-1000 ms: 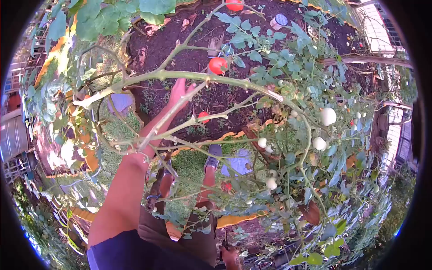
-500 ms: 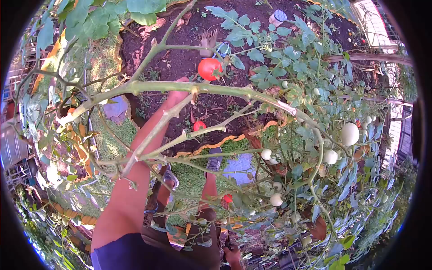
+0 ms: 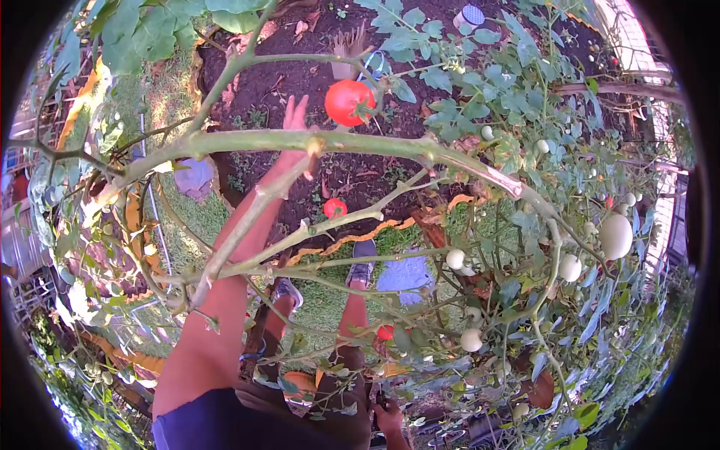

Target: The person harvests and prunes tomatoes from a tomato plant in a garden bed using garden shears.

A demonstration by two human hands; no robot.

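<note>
My left hand [image 3: 295,120] reaches up behind a thick green tomato stem [image 3: 255,141], its fingers stretched out and slightly apart, holding nothing. Just right of the fingertips hangs a ripe red tomato [image 3: 349,103]; a small gap shows between them. Below the stem is a smaller red tomato [image 3: 334,208]. My right hand [image 3: 389,417] is low, near the bottom edge, with its fingers closed round a dark, narrow thing whose kind I cannot make out.
Pale unripe tomatoes [image 3: 616,236] hang among leaves on the right. Bare branches [image 3: 300,235] cross before my forearm. Behind lie dark soil [image 3: 259,86], a cup with a blue patterned end [image 3: 469,16], grass and a stepping stone [image 3: 406,277]. A wire fence stands left.
My left hand has moved up from behind the stem, and its stretched fingers now show beside the red tomato. The view has shifted slightly, and the stem and tomato appear nearer. My right hand stays low.
</note>
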